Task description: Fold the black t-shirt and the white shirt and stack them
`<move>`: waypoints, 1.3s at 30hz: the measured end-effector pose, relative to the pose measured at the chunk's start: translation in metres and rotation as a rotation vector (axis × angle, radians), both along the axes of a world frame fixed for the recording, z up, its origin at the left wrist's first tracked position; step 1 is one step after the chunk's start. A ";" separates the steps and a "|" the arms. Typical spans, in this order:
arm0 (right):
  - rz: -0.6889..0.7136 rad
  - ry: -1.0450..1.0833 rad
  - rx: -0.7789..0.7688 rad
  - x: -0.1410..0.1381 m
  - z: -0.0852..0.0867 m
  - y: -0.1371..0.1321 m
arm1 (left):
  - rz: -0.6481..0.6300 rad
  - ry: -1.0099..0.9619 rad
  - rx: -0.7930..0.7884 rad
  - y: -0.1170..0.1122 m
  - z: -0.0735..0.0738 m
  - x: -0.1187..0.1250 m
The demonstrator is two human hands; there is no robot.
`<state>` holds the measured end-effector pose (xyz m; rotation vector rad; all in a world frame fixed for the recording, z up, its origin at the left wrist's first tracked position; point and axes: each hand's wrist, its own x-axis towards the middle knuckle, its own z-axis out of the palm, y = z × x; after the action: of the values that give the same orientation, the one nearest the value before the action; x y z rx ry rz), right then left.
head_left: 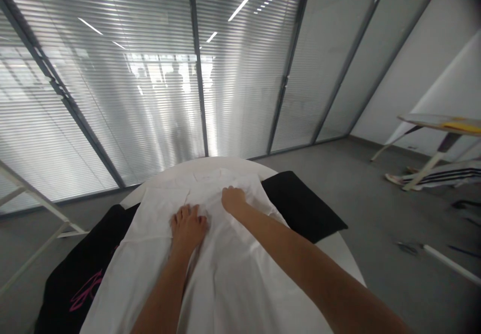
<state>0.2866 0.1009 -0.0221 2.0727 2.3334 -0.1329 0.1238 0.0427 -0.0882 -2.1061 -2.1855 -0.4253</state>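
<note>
A white shirt lies spread along a white round table, its collar end toward the far side. My left hand rests flat on the shirt's middle, fingers stretched out. My right hand sits a little farther up and to the right, its fingers curled and pinching a fold of the white fabric. A black garment lies under the shirt, showing on the right, and again on the left with a pink print.
Glass walls with closed blinds stand behind the table. A white frame is at the left. At the right stands a table with a yellow item; a person's striped trouser leg and shoe show beneath it. Grey floor surrounds.
</note>
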 end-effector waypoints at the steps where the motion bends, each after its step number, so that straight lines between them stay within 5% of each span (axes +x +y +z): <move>1: 0.009 -0.006 0.014 0.003 -0.003 -0.002 | -0.002 -0.004 0.010 0.000 0.000 0.000; 8: 0.087 -0.018 0.276 0.050 -0.004 -0.020 | -0.011 -0.013 0.048 -0.001 -0.001 0.000; 16: 0.171 -0.060 0.405 0.102 -0.071 -0.050 | -0.016 -0.009 0.031 -0.001 -0.002 -0.001; 20: 0.156 -0.046 0.446 0.103 -0.082 -0.050 | -0.018 -0.007 0.029 0.000 -0.003 -0.002; 28: 0.101 -0.034 0.438 0.094 -0.067 -0.061 | -0.013 -0.013 -0.023 0.001 -0.002 -0.005; 35: -0.313 0.042 0.328 0.091 -0.015 -0.090 | -0.018 -0.008 -0.029 0.000 0.000 -0.005; 39: -0.403 0.083 0.198 0.104 0.007 -0.098 | -0.015 -0.018 -0.043 -0.001 0.002 -0.004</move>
<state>0.3906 0.0031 -0.0152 2.6605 2.0081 0.0091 0.1199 0.0421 -0.0861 -2.1506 -2.2090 -0.4030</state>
